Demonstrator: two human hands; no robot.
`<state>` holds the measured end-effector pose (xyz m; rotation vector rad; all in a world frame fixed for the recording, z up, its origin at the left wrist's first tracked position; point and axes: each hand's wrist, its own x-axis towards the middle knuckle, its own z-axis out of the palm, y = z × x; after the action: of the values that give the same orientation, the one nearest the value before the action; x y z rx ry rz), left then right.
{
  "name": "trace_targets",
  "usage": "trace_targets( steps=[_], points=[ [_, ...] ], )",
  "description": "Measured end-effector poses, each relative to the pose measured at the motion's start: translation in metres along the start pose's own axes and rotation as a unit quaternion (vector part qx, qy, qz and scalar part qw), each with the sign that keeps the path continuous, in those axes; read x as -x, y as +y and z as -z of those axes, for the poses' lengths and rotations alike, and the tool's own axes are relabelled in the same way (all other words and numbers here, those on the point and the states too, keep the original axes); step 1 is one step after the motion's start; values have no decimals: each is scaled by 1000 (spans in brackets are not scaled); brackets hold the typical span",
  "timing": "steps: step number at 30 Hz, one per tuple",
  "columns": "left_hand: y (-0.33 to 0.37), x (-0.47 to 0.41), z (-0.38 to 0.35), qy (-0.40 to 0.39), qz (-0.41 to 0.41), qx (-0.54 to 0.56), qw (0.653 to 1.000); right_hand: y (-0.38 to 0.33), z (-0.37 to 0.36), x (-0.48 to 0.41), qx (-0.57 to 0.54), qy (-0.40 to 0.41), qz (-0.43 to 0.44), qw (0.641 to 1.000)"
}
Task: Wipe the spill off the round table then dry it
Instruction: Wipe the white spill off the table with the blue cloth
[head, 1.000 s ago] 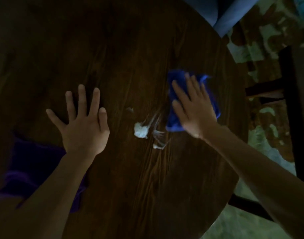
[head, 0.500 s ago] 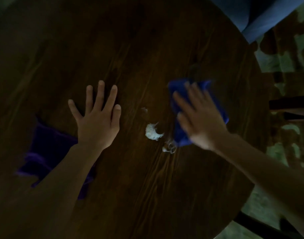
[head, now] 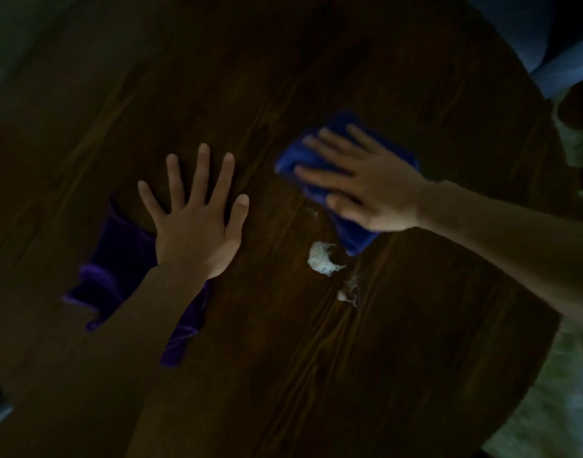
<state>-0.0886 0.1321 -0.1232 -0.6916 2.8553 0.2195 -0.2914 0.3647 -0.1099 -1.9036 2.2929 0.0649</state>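
Observation:
A dark round wooden table point(head: 283, 375) fills the view. A white foamy spill point(head: 321, 259) lies near its middle, with a smaller white smear point(head: 348, 294) just below it. My right hand point(head: 366, 183) presses flat on a folded blue cloth point(head: 352, 236), whose lower corner sits right beside the spill. My left hand point(head: 197, 219) rests flat on the table with fingers spread, holding nothing. A purple cloth point(head: 118, 259) lies under my left wrist and forearm, partly hidden by them.
A blue upholstered seat point(head: 554, 41) stands beyond the table's far right edge. Patterned floor point(head: 547, 408) shows past the right rim. The room is dim.
My right hand has swung the blue cloth so its fingers now point left, and the cloth's corner reaches the spill. The streaks have shrunk to a small smear. My left hand stayed planted.

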Motion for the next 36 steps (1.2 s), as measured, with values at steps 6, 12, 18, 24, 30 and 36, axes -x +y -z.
trace_targets(
  steps=[6, 12, 18, 24, 30, 36],
  points=[
    [-2, -3, -3, 14, -2, -4, 1000, -46, -10, 44, -36, -52, 274, 960],
    [-4, -2, -5, 25, -17, -4, 1000, 8, 6, 6, -24, 14, -3, 1000],
    [1, -1, -2, 21, -6, -3, 1000, -94, -29, 87, -36, -36, 266, 963],
    [2, -2, -1, 26, -2, -11, 1000, 12, -8, 68, -39, 34, -90, 995],
    [1, 0, 2, 15, -3, -4, 1000, -98, -29, 93, -55, 3, 24, 998],
    [5, -1, 2, 9, -12, -7, 1000, -80, -38, 174, -81, 27, -262, 961]
  ],
)
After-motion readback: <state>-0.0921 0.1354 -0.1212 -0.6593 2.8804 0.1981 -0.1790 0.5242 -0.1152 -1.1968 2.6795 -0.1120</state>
